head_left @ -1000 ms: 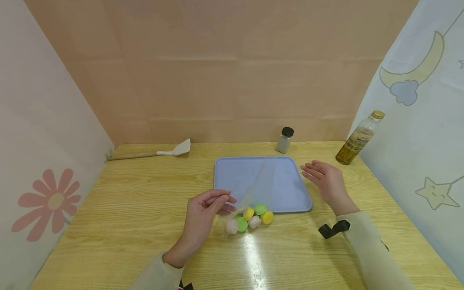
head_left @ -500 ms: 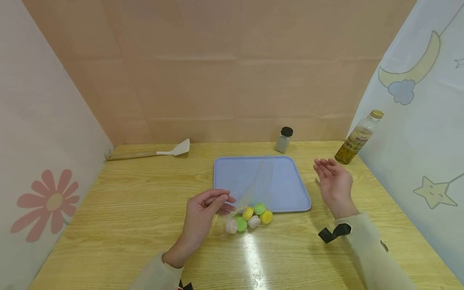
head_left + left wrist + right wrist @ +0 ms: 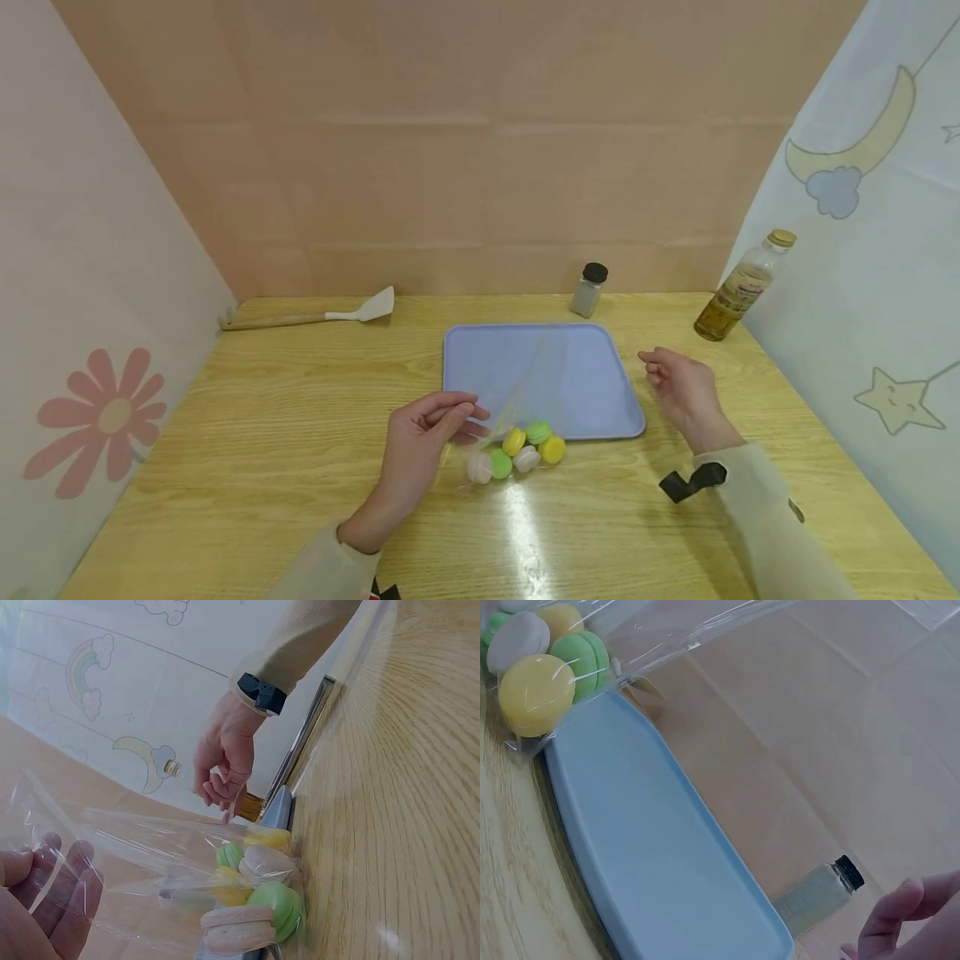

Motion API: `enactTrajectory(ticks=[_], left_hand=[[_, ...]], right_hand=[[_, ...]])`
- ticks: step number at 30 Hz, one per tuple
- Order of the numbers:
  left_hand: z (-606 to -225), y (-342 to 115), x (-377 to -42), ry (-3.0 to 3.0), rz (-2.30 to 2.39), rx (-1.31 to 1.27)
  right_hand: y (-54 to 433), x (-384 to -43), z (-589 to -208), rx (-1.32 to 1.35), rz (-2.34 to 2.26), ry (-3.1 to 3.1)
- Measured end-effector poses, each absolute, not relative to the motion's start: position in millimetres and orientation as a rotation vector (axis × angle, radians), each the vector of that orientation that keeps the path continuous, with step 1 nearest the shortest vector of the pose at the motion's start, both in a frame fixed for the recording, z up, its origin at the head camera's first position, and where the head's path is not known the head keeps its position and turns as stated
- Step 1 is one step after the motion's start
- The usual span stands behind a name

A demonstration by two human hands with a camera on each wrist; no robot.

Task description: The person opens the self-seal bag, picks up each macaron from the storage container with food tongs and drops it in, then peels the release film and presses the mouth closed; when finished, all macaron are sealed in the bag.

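A clear plastic bag [image 3: 142, 847] with several macarons [image 3: 514, 442] in green, yellow and pale pink hangs at the front edge of the light blue tray [image 3: 480, 358]. My left hand [image 3: 420, 437] pinches the bag's upper left part between thumb and fingers. The macarons gather in its lower end, close over the table. Just right of the tray, my right hand [image 3: 686, 396] hovers with loosely curled fingers, nothing visible in them. Below that forearm lies a long, thin, shiny item [image 3: 300, 742], mostly hidden in the head view.
Behind the tray stands a small black-capped jar [image 3: 588, 292]. A bottle of amber liquid [image 3: 738, 292] is at the back right, against the patterned side wall. At the back left lies a white spatula with a wooden handle [image 3: 307, 318].
My right hand first moved right, turning its palm up, then came back slightly left and its fingers curled in. The left hand and the bag of macarons stayed put.
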State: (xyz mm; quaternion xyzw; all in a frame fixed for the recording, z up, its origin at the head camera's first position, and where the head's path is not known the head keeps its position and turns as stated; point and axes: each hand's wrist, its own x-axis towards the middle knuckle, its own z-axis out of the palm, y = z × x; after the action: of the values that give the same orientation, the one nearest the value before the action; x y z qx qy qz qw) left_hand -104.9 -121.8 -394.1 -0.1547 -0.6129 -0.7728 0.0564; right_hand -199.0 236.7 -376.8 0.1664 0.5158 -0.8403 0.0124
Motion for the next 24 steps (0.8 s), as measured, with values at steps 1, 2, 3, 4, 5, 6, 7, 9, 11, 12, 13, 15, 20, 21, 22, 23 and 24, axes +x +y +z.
enactTrajectory(ticks=[1, 2, 3, 4, 5, 6, 7, 9, 11, 12, 13, 15, 20, 21, 22, 23, 24], left_hand=[[-394, -122, -105, -1.859, -2.346, -0.468], [-394, -122, -105, -1.858, -2.347, -0.467], [-394, -122, -105, -1.859, -2.349, -0.463], [-394, -122, -105, -1.859, -2.35, -0.462], [-395, -122, -105, -1.858, -2.351, -0.461], [-395, -122, -105, -1.859, -2.35, -0.462], [-395, -122, -106, -1.86, -2.349, -0.463], [-395, -123, -106, -1.858, -2.35, -0.462], [-395, -122, -106, -1.858, -2.347, -0.463], [-395, -122, -106, -1.857, -2.347, -0.463], [-394, -121, -106, -1.856, -2.348, -0.462], [-394, -121, -106, -1.855, -2.354, -0.456], [-393, -121, -106, -1.86, -2.355, -0.443], [-393, -121, -106, -1.86, -2.351, -0.443], [-393, -121, -105, -1.863, -2.347, -0.443], [-393, -121, -105, -1.865, -2.343, -0.443], [-393, -121, -105, -1.865, -2.343, -0.439]], right_hand=[[237, -199, -378, 0.503, -2.598, 1.605], [237, -200, -379, 0.492, -2.575, 1.605], [237, -200, -380, 0.483, -2.553, 1.609], [237, -201, -381, 0.473, -2.534, 1.605], [237, -201, -381, 0.46, -2.515, 1.606], [238, -201, -382, 0.452, -2.501, 1.603], [238, -201, -382, 0.443, -2.489, 1.608], [239, -201, -382, 0.414, -2.479, 1.611], [239, -200, -383, 0.367, -2.517, 1.567], [239, -200, -383, 0.332, -2.542, 1.532], [239, -200, -383, 0.291, -2.569, 1.494], [237, -199, -385, 0.193, -2.614, 1.463], [225, -195, -388, -0.181, -2.685, 1.582], [222, -194, -388, -0.273, -2.674, 1.656], [218, -194, -389, -0.354, -2.649, 1.742], [214, -193, -390, -0.417, -2.598, 1.857], [210, -191, -390, -0.481, -2.525, 1.983]])
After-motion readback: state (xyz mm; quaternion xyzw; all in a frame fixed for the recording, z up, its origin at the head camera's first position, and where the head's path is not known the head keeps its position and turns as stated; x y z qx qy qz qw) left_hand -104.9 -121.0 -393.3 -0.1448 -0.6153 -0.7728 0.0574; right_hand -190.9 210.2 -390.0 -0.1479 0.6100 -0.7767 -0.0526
